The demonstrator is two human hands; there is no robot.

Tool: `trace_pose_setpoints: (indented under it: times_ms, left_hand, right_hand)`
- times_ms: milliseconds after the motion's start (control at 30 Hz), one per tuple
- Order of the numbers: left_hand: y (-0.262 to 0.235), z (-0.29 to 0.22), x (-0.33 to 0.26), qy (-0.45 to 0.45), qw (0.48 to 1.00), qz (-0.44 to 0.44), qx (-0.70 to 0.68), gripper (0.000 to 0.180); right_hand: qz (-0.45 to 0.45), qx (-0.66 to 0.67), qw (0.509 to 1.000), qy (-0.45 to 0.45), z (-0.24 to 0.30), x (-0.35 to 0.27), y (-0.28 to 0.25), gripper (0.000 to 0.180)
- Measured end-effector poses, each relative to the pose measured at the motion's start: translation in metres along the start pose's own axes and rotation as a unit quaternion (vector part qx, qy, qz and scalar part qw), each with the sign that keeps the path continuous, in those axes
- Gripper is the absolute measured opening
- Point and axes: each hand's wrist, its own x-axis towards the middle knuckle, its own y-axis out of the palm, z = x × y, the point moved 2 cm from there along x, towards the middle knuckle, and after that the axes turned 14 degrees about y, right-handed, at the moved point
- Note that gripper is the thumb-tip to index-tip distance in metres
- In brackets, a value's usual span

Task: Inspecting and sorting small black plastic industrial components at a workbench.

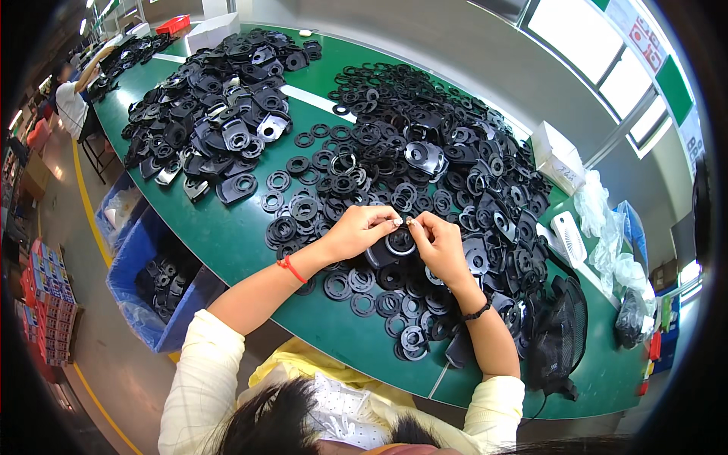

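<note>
My left hand (364, 233) and my right hand (441, 244) meet over the near middle of a heap of black parts, fingertips close together. Both are closed in a pinch, thumb against forefinger; whatever small thing sits between the fingertips is too small to make out. Just below them is a black plate (377, 256) with a shiny ring (400, 241) on it, partly hidden by my hands. I cannot tell whether it is held or rests on the heap. Flat black rings (362, 304) and black plates with round holes (476, 256) lie around my hands.
Another pile of black plates (220, 114) covers the green table (227, 235) at left. A blue-lined bin (163, 303) stands beside its left edge. At right lie a black mesh bag (560, 334), white box (557, 158) and plastic bags (607, 227). A person (72, 102) works far left.
</note>
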Motion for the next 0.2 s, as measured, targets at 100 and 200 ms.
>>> trace_pose_setpoints:
  times_ms: [100,200]
  left_hand:
    - [0.0,-0.001,0.001,-0.016,0.999,-0.007,-0.044,0.019]
    - [-0.002,-0.003,0.003,-0.028,0.995,-0.04,-0.089,0.02]
  right_hand:
    - [-0.008,0.024,1.0,0.007,-0.003,0.002,0.002,0.018]
    - [-0.012,0.119,0.992,0.043,-0.014,0.005,0.004,0.02]
